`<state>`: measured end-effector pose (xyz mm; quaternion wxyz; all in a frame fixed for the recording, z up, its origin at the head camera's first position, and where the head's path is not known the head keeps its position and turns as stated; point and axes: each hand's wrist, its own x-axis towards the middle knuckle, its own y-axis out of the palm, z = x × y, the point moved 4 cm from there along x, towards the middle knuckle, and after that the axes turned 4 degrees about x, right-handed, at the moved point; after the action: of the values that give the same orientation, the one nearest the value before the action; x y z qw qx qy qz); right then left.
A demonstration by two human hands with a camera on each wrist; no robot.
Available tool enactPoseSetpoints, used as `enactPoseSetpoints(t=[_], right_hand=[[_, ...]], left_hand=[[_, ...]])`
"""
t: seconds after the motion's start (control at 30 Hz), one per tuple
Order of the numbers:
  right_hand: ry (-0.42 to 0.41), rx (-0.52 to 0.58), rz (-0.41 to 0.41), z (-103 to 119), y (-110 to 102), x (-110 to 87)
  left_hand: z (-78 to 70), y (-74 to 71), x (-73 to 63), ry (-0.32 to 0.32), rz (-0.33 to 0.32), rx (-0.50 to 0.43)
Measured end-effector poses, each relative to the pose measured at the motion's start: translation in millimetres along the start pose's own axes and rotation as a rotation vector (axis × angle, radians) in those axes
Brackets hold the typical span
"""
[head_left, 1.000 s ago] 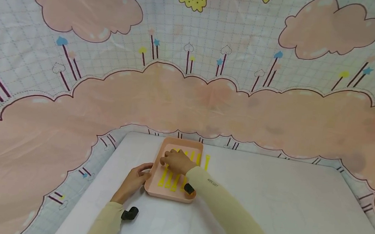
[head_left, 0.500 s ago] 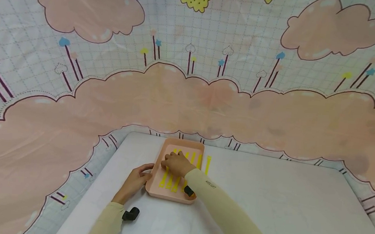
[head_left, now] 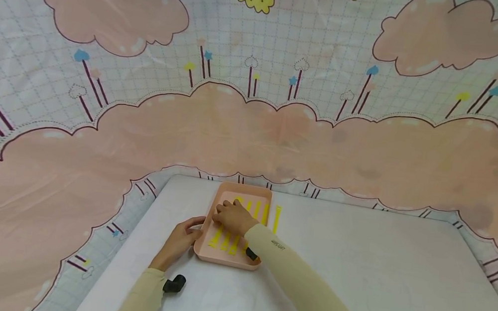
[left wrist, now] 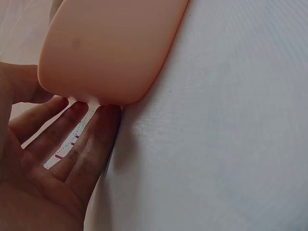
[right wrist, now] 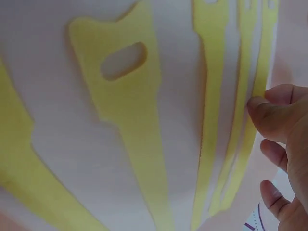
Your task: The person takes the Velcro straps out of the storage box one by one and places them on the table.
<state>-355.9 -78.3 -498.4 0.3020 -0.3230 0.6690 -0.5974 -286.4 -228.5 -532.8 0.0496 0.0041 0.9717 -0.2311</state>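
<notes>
Hardly anything has moved since the earlier frame: the peach-pink rectangular plastic tray (head_left: 226,262) meets the left hand's (head_left: 179,240) straightish fingers; the right hand's (head_left: 235,218) thumb and forefinger pinch the outermost flat yellow slotted strip (right wrist: 263,53) inside, midway along.

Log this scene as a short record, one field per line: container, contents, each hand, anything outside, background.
Container: peach tray on a white table
Contents: several flat yellow strips, laid side by side
Left: left hand touches the tray's left side
Right: right hand is over the tray, thumb tip at one strip; whether it pinches is unclear
Outside: lone yellow strip, right of the tray
Background: cloud-patterned backdrop
</notes>
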Motion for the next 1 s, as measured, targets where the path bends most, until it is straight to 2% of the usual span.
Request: enactPoseSetpoints(t=[0.33,0.53,0.87,1.0], right_hand=[[-0.047,-0.068,-0.044,4,-7,-4.8],[-0.053,-0.128,-0.091,0,-19,-7.4],[-0.112,-0.102,-0.234,2,-44,-16.8],[-0.117,-0.084,-0.260,4,-53,-22.5]], left_hand=[[5.7,2.9,-3.4,0.007,0.010,-0.009],[6.9,2.3,0.5,0.020,0.009,-0.002],[3.0,-2.5,0.4,0.043,0.026,-0.015],[2.8,-1.1,0.3,0.037,0.019,-0.015]])
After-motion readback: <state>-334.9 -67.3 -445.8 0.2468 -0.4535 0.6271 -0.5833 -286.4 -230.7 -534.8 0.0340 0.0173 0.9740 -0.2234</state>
